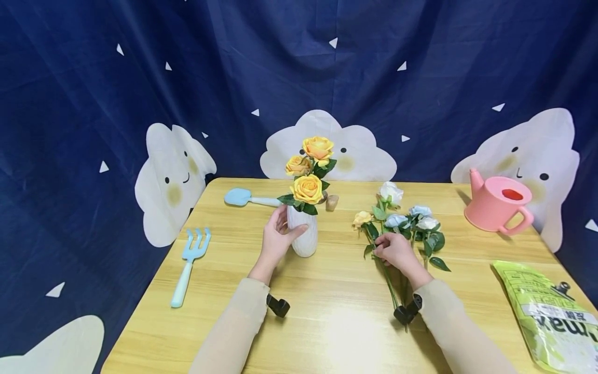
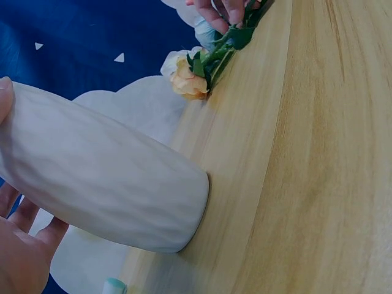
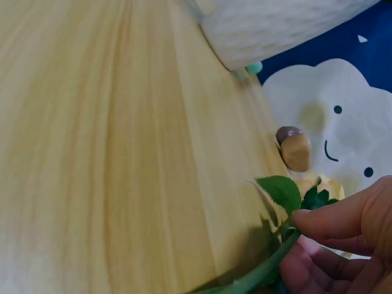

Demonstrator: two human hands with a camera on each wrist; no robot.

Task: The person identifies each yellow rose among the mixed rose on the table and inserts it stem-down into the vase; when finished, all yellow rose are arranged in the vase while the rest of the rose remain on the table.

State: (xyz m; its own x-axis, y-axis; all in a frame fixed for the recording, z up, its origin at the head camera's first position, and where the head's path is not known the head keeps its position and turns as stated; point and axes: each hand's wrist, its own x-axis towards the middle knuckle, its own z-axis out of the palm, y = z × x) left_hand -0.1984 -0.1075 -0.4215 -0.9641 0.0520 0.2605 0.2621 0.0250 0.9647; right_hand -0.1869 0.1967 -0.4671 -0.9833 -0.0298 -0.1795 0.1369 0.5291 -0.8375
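Three yellow roses (image 1: pixel 307 189) stand upright in a white textured vase (image 1: pixel 304 238). My left hand (image 1: pixel 276 240) holds the vase from its left side, thumb across the front and fingers around the back. In the left wrist view the vase (image 2: pixel 110 174) fills much of the picture, its base at the wooden tabletop. To the right, my right hand (image 1: pixel 394 250) pinches a green rose stem (image 3: pixel 272 260) between thumb and fingers, just below a leaf. A pale yellow rose (image 1: pixel 362 218) is close to that hand, beside a white rose (image 1: pixel 391 192) and blue roses (image 1: pixel 396 221) lying on the table.
Behind the vase are small stones (image 1: pixel 332 202) and a blue toy shovel (image 1: pixel 239 197). A blue hand fork (image 1: pixel 189 259) lies at the left. At the right stand a pink watering can (image 1: pixel 495 205) and a green bag (image 1: pixel 546 317) with a black clip.
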